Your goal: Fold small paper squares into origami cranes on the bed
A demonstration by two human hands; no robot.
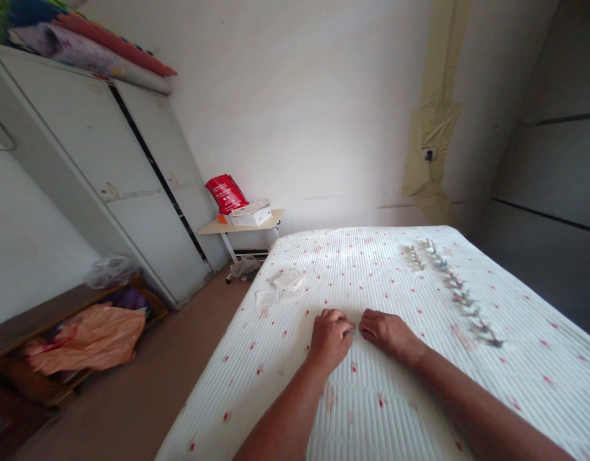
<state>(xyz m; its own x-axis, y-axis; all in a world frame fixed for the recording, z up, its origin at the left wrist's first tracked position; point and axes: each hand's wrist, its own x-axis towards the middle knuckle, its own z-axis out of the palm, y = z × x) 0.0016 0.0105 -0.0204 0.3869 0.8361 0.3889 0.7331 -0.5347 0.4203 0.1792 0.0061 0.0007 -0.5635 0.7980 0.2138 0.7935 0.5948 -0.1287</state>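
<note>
Piece (351,329) pinched by left hand (330,336), left of object row (460,298), may slip: fingertip grip; right hand (389,333) curled, hold unclear.

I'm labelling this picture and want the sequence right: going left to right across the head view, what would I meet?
Crumpled orange material → red bag → papers on the bed → left hand → right hand → long row of small objects.

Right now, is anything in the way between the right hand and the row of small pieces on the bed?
Nothing visible is: only the bed cover lies between the right hand and the row of small pieces. The papers lie off to the left, out of that path.
</note>
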